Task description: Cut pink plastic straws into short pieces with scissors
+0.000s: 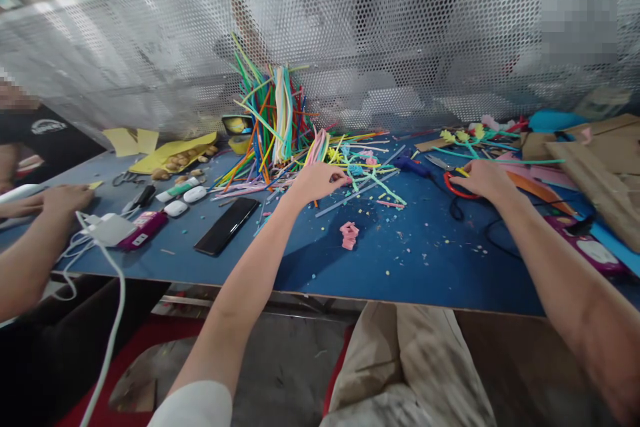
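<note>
My left hand (317, 183) is closed in a pinch above the middle of the table. A small pink piece (346, 181), too small to name surely, shows at its fingertips. Beside it lie a light-green branched stem of pipe cleaner (387, 192) and a blue fuzzy flower (355, 169). My right hand (483, 180) is closed around the red and yellow handles of scissors (440, 162), whose metal blades point left. A blue glue gun (414, 165) lies left of the blades. Nearer me rests a folded pink pipe-cleaner piece (349, 235).
Bundled pipe cleaners (283, 117) stand at the back against a perforated metal screen (400, 33). A black phone (227, 225) and a purple power strip (143, 229) lie left. Cardboard (600, 187) and another power strip (585, 247) are right. A co-worker's hand (67, 198) rests far left.
</note>
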Tool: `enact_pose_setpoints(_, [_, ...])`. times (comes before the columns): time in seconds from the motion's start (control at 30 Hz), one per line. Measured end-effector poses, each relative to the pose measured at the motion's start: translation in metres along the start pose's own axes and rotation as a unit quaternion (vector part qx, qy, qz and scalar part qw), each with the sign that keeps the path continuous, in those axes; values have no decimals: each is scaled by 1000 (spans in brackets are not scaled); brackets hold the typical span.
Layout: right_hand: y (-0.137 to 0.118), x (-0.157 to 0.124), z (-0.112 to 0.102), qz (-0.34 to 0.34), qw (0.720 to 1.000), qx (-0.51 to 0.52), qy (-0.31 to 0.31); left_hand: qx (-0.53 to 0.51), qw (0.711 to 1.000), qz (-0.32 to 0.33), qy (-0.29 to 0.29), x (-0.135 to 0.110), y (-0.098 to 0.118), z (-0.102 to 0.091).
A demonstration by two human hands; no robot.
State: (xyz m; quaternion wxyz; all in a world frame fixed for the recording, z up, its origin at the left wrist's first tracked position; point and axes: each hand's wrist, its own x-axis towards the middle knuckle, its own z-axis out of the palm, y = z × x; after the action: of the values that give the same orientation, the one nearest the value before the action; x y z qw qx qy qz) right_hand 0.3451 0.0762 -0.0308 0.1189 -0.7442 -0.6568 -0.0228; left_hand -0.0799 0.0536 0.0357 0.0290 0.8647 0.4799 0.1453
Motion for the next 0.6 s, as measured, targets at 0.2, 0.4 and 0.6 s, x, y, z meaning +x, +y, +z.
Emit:
enact_pose_setpoints(0.2, [-25, -16, -15, -112, 986, 96, 78, 79, 991, -103, 35, 2, -17, -4])
enact_pose_setpoints(0.4, [-89, -59, -18, -337, 910, 232, -68, 107, 981, -149, 62, 0, -33, -7])
enact_pose_setpoints(0.6, [-114, -77, -8, -371, 906, 186, -84, 123, 963, -222, 89, -1, -50, -6])
